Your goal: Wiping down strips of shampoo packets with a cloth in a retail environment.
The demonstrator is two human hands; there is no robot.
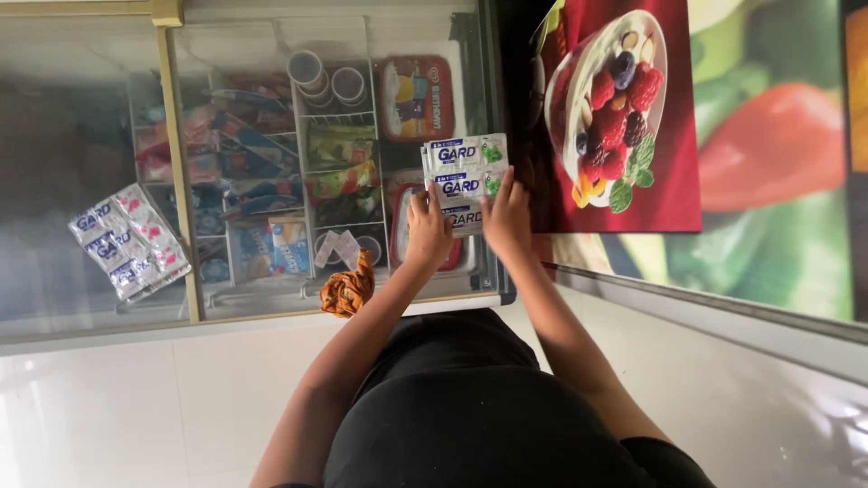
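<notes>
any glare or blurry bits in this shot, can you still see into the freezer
Head view: the glass lid is hazy and washed out at left, clearer over the middle compartments; the floor shows bright glare at right; the fruit poster blurs toward the right; the sachet strip in both hands is sharp.

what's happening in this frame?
A person stands at a glass-topped chest freezer, looking down. Both hands hold a strip of white sachets flat on the glass lid: left hand on its lower left edge, right hand on the lower right. A second strip of sachets lies on the lid at far left, untouched. An orange-brown crumpled bundle sits near the front edge. Ice cream packs and cups show under the glass.
</notes>
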